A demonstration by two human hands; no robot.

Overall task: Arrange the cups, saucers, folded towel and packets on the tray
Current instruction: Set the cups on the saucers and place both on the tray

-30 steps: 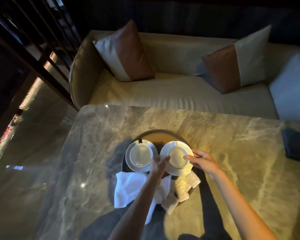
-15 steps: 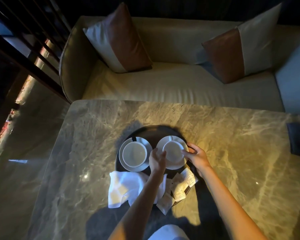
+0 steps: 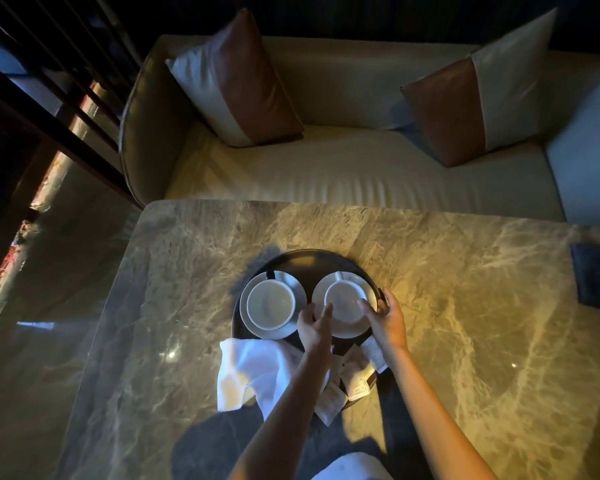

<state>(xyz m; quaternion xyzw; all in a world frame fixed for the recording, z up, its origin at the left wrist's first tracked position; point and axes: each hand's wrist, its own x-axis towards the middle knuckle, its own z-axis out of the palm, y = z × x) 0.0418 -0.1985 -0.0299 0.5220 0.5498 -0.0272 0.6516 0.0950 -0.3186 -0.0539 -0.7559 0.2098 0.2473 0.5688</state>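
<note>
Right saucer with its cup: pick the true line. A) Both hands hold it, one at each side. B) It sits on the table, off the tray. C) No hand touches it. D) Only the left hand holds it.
A: the left hand holds the right saucer at its left edge, the right hand at its right edge, on the tray.
</note>
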